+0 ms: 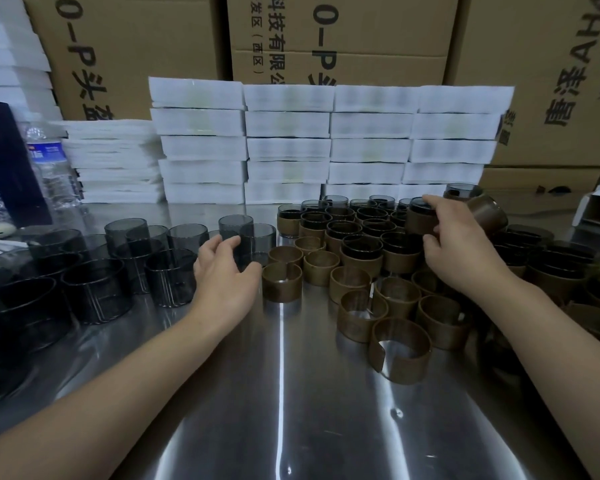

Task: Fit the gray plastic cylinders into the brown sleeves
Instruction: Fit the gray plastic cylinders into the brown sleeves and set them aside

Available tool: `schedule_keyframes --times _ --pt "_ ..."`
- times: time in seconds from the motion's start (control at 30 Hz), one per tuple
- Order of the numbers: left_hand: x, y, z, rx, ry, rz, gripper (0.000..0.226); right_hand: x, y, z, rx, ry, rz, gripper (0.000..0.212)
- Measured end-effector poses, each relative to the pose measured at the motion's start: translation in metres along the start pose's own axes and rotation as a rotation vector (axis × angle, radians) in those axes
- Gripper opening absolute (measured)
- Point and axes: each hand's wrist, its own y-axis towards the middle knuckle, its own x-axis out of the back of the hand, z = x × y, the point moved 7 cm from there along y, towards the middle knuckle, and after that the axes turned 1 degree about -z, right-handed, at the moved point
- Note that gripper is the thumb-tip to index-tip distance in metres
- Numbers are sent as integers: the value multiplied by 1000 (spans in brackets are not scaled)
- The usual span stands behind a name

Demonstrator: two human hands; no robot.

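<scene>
right hand grips a sleeved cylinder at its 10 o'clock. left hand, fingers wide, sits just beside a gray cylinder at its 1 o'clock.

The right hand grips a sleeved cylinder; the left hand spreads just beside a gray cylinder.
</scene>
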Motion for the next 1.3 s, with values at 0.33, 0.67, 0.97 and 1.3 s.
schedule_keyframes --times 0.33,0.67,0.97,1.3 --pt "-5 5 5 -25 99 82 61 -16 -2 -5 -55 -67 174 52" --pt "-6 4 5 -93 252 109 67 -7 -9 21 42 -49 100 32" --pt "-3 7 7 -69 225 62 71 -12 -45 95 357 43 76 23" --pt "3 6 7 -70 237 0 29 -32 -62 108 456 99 248 26"
